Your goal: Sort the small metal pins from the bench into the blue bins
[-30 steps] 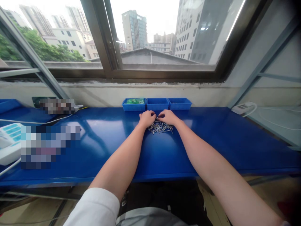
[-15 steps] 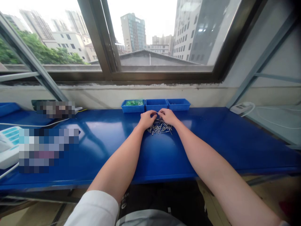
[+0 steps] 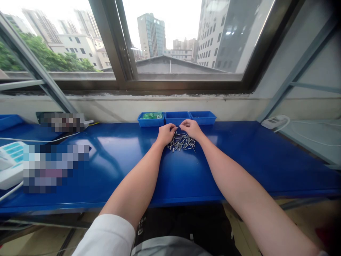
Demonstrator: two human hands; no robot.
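A loose pile of thin metal pins (image 3: 181, 143) lies on the blue tabletop, just in front of three blue bins. My left hand (image 3: 167, 134) is at the pile's upper left, its fingers pinched together. Opposite it, my right hand (image 3: 191, 128) is pinched over the pile's upper right. A small thin metal piece (image 3: 178, 127) spans the gap between the two sets of fingertips, with an end in each hand. Its exact shape is too small to tell.
Behind my hands stand a left bin (image 3: 151, 121) with green packets, a middle bin (image 3: 177, 115) and a right bin (image 3: 203, 117) with small bits inside. A white power strip (image 3: 275, 122) lies at right, a white device (image 3: 12, 163) and cables at left.
My right hand has risen slightly from the pile, and more pins show beneath it. My left hand has stayed almost in place. The thin piece between the fingertips is now easier to see.
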